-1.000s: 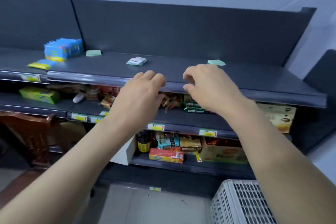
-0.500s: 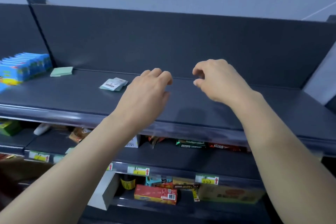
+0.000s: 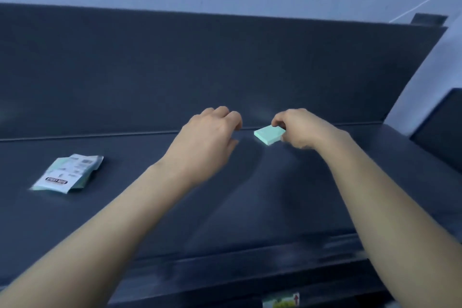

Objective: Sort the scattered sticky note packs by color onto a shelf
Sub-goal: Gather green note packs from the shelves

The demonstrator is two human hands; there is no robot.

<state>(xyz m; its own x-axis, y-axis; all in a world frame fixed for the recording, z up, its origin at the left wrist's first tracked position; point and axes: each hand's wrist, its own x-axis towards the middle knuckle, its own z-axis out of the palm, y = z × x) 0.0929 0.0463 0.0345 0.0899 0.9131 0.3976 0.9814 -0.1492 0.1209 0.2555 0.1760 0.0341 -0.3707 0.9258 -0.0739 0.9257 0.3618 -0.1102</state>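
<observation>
Head view: right hand [image 3: 303, 127] has just pinched the mint sticky note pack [image 3: 269, 134] at frame centre, ready for sorting; left hand [image 3: 207, 137] hovers loosely curled, empty.

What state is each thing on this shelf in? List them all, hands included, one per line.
Right hand: closed on the mint-green sticky note pad, pinching its far edge.
Mint-green sticky note pad: gripped, near corner tilted; contact with the shelf unclear.
Left hand: fingers curled, empty, hovering beside the pad.
Wrapped sticky note pack: lying flat, label up, wrapper crumpled.
Top shelf: otherwise bare.
</observation>
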